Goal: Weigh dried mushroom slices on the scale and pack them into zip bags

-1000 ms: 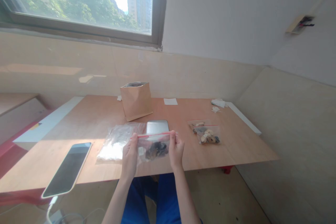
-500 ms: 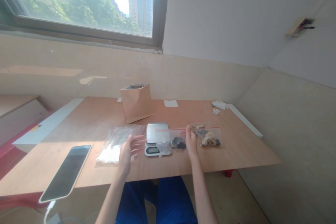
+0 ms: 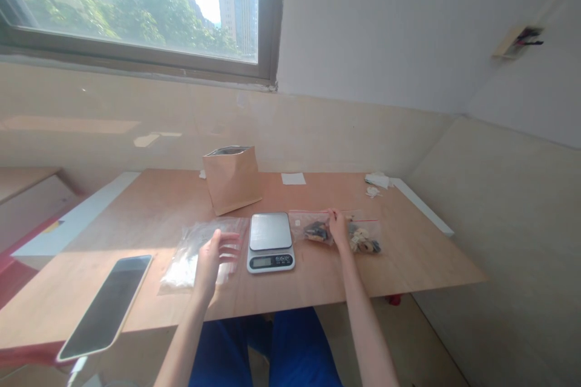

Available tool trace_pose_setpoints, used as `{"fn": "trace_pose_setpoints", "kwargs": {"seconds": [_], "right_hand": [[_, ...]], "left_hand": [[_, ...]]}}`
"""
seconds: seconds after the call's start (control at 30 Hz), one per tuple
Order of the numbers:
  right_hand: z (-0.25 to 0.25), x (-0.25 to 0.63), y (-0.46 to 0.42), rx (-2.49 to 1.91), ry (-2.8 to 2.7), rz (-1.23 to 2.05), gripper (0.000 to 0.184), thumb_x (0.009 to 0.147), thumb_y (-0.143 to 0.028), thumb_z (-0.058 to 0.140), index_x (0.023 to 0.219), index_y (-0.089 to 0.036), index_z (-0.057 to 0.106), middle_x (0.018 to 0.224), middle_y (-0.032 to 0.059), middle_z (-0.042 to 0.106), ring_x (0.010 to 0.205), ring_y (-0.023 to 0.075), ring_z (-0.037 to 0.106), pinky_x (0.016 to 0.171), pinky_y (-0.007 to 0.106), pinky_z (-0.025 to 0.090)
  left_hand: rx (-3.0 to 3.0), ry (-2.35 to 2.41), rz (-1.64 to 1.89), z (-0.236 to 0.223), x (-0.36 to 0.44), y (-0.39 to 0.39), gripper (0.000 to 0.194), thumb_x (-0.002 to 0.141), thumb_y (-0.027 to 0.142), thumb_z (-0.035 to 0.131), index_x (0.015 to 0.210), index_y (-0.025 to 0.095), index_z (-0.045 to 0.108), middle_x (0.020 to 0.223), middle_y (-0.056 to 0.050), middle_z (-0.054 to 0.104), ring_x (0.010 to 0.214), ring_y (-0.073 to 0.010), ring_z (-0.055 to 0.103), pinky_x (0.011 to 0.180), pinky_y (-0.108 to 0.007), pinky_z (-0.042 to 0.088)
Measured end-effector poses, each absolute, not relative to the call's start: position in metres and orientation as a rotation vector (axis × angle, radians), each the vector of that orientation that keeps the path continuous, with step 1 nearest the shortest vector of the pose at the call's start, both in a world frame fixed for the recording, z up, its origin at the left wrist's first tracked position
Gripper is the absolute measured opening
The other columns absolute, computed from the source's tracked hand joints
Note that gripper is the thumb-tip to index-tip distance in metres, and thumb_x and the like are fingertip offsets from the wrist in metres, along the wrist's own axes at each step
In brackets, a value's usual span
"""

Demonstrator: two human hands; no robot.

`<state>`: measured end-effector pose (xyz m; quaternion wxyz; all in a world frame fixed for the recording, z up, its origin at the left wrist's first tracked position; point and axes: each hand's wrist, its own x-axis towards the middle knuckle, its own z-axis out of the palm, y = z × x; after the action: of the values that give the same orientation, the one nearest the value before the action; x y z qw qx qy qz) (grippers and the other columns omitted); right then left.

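Observation:
My right hand point(image 3: 338, 228) pinches the red-striped top edge of a clear zip bag point(image 3: 297, 227) with dark and brown pieces inside. That bag lies at the right side of the kitchen scale point(image 3: 270, 231), partly behind my fingers. A second zip bag point(image 3: 365, 239), holding pale beige pieces, is close to the right of my hand. My left hand point(image 3: 214, 263) has its fingers apart and nothing in it. Below and behind it is a stack of clear plastic bags point(image 3: 181, 266). Nothing rests on the scale's metal plate.
An upright kraft paper bag point(image 3: 232, 180) with its top open stands behind the scale. A phone point(image 3: 106, 305) on a cable overhangs the front edge at the left. A white paper point(image 3: 293, 178) and some scraps point(image 3: 377, 180) lie along the back.
My right hand has carried the zip bag of dark pieces from over the scale rightwards and down to the table. My left hand has shifted slightly left.

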<state>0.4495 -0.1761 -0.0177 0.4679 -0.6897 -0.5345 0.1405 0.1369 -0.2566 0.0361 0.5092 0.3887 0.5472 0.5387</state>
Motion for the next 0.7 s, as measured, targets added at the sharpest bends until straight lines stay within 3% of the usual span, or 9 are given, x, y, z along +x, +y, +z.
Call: {"fn": "trace_pose_setpoints", "kwargs": {"seconds": [0.17, 0.3, 0.4, 0.5, 0.7], "right_hand": [[-0.007, 0.479, -0.209, -1.646, -1.403, 0.454, 0.033, 0.077, -0.043, 0.035, 0.068, -0.018, 0.055, 0.054, -0.0001, 0.05, 0.05, 0.0159, 0.046, 0.053, 0.027, 0.038], [0.001, 0.525, -0.232, -1.797, -1.471, 0.489, 0.03, 0.077, -0.038, 0.036, 0.071, -0.018, 0.057, 0.06, 0.0038, 0.055, 0.055, 0.018, 0.05, 0.057, 0.03, 0.04], [-0.003, 0.539, -0.248, -2.096, -1.37, 0.133, 0.03, 0.076, -0.033, 0.041, 0.085, -0.013, 0.061, 0.08, 0.0132, 0.061, 0.075, 0.0246, 0.055, 0.068, 0.036, 0.04], [-0.017, 0.521, -0.264, -2.235, -1.167, -0.328, 0.04, 0.079, -0.032, 0.039, 0.105, -0.008, 0.059, 0.103, 0.0222, 0.055, 0.097, 0.0328, 0.05, 0.077, 0.043, 0.037], [-0.057, 0.471, -0.274, -2.197, -1.032, -0.404, 0.053, 0.083, -0.045, 0.034, 0.115, -0.008, 0.055, 0.124, 0.0243, 0.043, 0.111, 0.0374, 0.041, 0.085, 0.049, 0.033]], "left_hand": [[0.932, 1.378, 1.268, 0.026, 0.128, -0.259, 0.051, 0.075, 0.058, 0.043, 0.078, 0.011, 0.063, 0.079, -0.011, 0.068, 0.058, -0.0181, 0.061, 0.054, -0.031, 0.05], [0.964, 1.533, 1.382, 0.021, 0.115, -0.246, 0.048, 0.079, 0.054, 0.035, 0.08, 0.014, 0.063, 0.084, -0.011, 0.066, 0.075, -0.0212, 0.063, 0.062, -0.033, 0.052], [1.174, 1.695, 1.56, 0.031, 0.103, -0.223, 0.042, 0.083, 0.045, 0.032, 0.09, 0.016, 0.061, 0.099, -0.01, 0.063, 0.092, -0.023, 0.059, 0.074, -0.036, 0.05], [1.355, 1.924, 1.716, 0.054, 0.092, -0.192, 0.035, 0.082, 0.035, 0.037, 0.101, 0.016, 0.059, 0.111, -0.014, 0.057, 0.103, -0.0261, 0.055, 0.088, -0.044, 0.043], [1.723, 1.952, 1.842, 0.1, 0.087, -0.117, 0.036, 0.08, 0.036, 0.047, 0.114, 0.027, 0.056, 0.128, -0.014, 0.048, 0.123, -0.0287, 0.04, 0.101, -0.051, 0.031]]}}
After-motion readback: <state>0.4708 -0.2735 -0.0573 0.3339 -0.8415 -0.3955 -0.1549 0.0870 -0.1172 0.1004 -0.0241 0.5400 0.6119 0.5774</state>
